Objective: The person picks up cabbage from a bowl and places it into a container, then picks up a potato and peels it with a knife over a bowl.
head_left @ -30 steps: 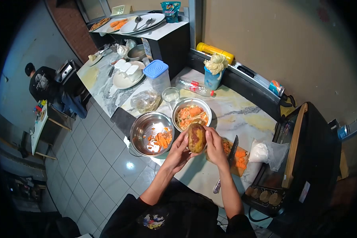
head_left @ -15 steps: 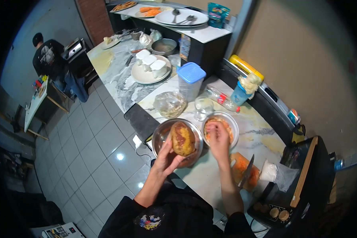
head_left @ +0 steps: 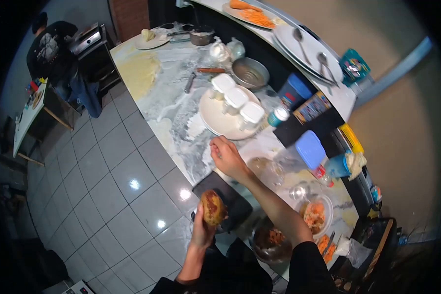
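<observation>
A large stuffed food piece with brown and yellow skin [head_left: 213, 208] is held upright in my left hand [head_left: 201, 229], over the dark flat object [head_left: 232, 198] at the counter edge. My right hand [head_left: 225, 156] reaches across the marble counter, just below the cream plate [head_left: 208, 115] bearing white-lidded jars [head_left: 235, 98]. Its fingers are curled, and whether they hold anything is too small to tell. Under my right forearm stands a steel bowl [head_left: 259, 252] with orange bits. Right of it is a white bowl [head_left: 327, 215] of orange and pale filling.
A knife [head_left: 190, 82], a metal pan [head_left: 250, 72] and a blue-lidded container [head_left: 309, 149] stand on the counter. The raised shelf holds a plate with spoons [head_left: 304, 46]. Another person [head_left: 54, 54] stands at the far left.
My right hand has left the white bowl and moved up and left toward the cream plate. My left hand still holds the food piece, now lower in view. The camera view has turned.
</observation>
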The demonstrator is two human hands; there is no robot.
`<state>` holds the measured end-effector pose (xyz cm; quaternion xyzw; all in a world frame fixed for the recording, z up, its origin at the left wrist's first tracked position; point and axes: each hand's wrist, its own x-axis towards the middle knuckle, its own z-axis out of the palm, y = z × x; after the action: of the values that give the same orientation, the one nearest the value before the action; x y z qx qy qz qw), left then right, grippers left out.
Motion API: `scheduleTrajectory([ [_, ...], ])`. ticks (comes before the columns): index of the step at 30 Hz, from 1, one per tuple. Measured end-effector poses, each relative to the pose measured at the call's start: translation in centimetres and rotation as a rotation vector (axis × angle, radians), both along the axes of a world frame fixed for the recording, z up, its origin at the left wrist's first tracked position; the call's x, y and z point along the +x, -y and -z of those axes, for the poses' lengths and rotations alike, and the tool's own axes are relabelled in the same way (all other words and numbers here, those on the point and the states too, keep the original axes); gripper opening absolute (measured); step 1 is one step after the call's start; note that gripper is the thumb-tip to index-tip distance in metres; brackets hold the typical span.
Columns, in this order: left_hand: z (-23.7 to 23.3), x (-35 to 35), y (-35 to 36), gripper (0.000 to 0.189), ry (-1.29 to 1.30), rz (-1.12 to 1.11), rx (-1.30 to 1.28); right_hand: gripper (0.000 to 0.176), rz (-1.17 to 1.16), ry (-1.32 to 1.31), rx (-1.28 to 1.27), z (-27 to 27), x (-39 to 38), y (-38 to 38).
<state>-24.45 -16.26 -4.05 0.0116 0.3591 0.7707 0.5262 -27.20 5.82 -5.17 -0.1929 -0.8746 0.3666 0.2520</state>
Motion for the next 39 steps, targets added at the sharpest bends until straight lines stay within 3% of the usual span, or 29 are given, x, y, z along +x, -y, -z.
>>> scheduleTrajectory([
  [3, 2.6, -2.3, 0.2, 0.061, 0.007, -0.001, -0.043, 0.012, -0.059, 0.027, 0.043, 1.1, -7.0, -1.3],
  [5, 4.0, -3.4, 0.7, 0.060, 0.058, 0.102, -0.057, 0.018, 0.005, 0.040, 0.226, 3.0, -11.8, -3.5],
  [6, 4.3, -3.7, 1.2, 0.059, 0.093, 0.075, -0.042, 0.028, 0.004, 0.142, 0.135, 3.8, -13.8, -4.7],
  [7, 4.5, -4.1, 1.7, 0.059, 0.087, 0.060, -0.044, 0.028, -0.011, 0.135, 0.134, 3.9, -15.7, -5.2],
  [10, 4.0, -5.3, 2.7, 0.061, 0.119, 0.016, -0.166, 0.041, 0.197, 0.231, 0.218, 4.7, -20.3, -6.8],
  [13, 6.4, -5.7, 4.8, 0.069, 0.190, 0.027, -0.174, 0.033, 0.326, 0.408, 0.356, 6.6, -23.2, -9.1],
  [17, 5.1, -6.5, 6.0, 0.068, 0.237, -0.040, -0.273, 0.029, 0.341, 0.367, 0.438, 8.8, -25.6, -10.7],
  [23, 5.6, -6.9, 7.2, 0.060, 0.198, -0.065, -0.217, 0.025, 0.405, 0.572, 0.203, 5.8, -22.0, -4.9],
  [27, 3.8, -7.6, 6.5, 0.054, 0.121, -0.044, -0.304, 0.023, 0.525, 0.522, 0.198, 5.7, -21.2, -4.1],
  [31, 3.5, -7.9, 6.4, 0.056, 0.077, -0.021, -0.335, 0.027, 0.398, 0.420, 0.407, 8.2, -22.4, -4.9],
  [34, 3.2, -8.5, 6.4, 0.061, 0.000, -0.012, -0.276, 0.030, 0.260, 0.512, 0.248, 6.9, -20.8, -3.9],
  [38, 1.2, -9.5, 5.4, 0.063, -0.149, -0.008, -0.211, 0.031, 0.329, 0.509, 0.063, 3.1, -16.5, -2.4],
  [39, 0.0, -9.4, 4.7, 0.062, -0.130, -0.035, -0.205, 0.027, 0.258, 0.445, 0.007, 1.7, -14.7, -2.5],
])
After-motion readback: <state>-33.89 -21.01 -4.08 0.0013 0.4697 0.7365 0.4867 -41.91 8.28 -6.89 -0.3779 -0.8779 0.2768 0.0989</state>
